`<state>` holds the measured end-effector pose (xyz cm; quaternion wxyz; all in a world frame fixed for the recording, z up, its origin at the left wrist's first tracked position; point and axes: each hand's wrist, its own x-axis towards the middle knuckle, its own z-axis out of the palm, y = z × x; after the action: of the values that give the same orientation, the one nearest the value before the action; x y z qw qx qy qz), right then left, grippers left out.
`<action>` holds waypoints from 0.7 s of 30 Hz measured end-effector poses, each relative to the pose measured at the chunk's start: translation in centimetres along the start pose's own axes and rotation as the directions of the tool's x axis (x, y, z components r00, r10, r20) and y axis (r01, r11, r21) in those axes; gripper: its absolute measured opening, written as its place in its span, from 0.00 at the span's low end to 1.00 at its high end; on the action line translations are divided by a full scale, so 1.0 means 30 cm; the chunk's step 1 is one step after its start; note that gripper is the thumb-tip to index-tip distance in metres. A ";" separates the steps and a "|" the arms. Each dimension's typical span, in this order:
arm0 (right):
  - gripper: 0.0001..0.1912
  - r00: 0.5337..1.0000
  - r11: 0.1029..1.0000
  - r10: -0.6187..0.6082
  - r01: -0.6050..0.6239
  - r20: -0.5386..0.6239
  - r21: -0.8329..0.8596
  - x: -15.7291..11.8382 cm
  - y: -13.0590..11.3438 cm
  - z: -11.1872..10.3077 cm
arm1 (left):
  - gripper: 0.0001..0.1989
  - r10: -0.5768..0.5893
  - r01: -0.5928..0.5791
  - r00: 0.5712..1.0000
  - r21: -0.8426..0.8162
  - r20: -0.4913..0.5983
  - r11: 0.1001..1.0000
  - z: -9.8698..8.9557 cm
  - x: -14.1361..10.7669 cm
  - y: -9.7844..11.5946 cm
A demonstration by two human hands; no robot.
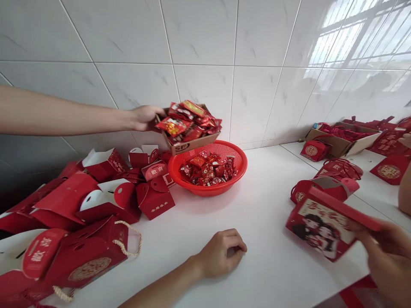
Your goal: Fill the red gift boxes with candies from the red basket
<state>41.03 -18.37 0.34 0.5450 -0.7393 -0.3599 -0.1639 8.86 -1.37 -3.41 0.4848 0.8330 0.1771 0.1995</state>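
My left hand (221,253) rests on the white table at the lower middle, fingers curled into a loose fist with nothing visible in it. At the right, my right hand (387,256) grips a flat red box (324,229) with a cartoon couple on its face, tilted above the table. Beyond my left hand sits a red plastic basket (210,189) with wrapped candies (210,169). Another person's hand (147,117), reaching in from the left, holds a cardboard box (192,143) full of red packets (189,122) over the basket's back left rim.
Red gift boxes (86,250), some with open flaps, crowd the left side of the table (257,214). More red boxes (337,169) and a cardboard carton (343,143) stand at the back right. Part of another person's hand (407,140) shows at the right edge. A tiled wall rises behind.
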 end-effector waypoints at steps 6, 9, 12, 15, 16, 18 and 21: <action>0.11 0.996 0.997 -0.056 0.052 -0.063 -0.056 0.011 -0.128 0.183 | 0.09 0.015 -0.015 1.000 0.020 0.000 1.000 0.001 -0.002 -0.007; 0.11 0.989 0.991 -0.081 0.066 -0.125 -0.119 0.034 -0.104 0.199 | 0.09 0.000 0.000 1.000 0.007 -0.001 1.000 0.001 -0.002 -0.007; 0.11 0.979 0.982 -0.119 0.091 -0.168 -0.164 0.067 -0.070 0.198 | 0.09 -0.002 0.002 1.000 0.004 0.002 1.000 0.003 -0.002 -0.008; 0.11 0.961 0.972 -0.167 0.122 -0.221 -0.203 0.110 -0.033 0.203 | 0.10 0.005 -0.005 1.000 0.010 -0.001 1.000 0.005 -0.002 -0.012; 0.11 0.957 0.969 -0.173 0.123 -0.233 -0.213 0.125 -0.021 0.206 | 0.10 0.005 -0.005 1.000 0.015 -0.001 1.000 0.006 -0.003 -0.013; 0.12 0.957 0.965 -0.171 0.115 -0.236 -0.236 0.153 0.002 0.211 | 0.10 -0.001 0.001 1.000 0.030 0.003 1.000 0.008 -0.004 -0.016; 0.17 0.946 0.951 -0.204 0.130 -0.253 -0.280 0.185 0.018 0.212 | 0.10 -0.008 0.008 1.000 0.044 0.005 0.999 0.010 -0.004 -0.020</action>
<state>44.28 -10.61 1.27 0.4728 -0.7401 -0.3168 -0.3581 8.83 -1.37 -4.10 0.4674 0.8433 0.1835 0.1914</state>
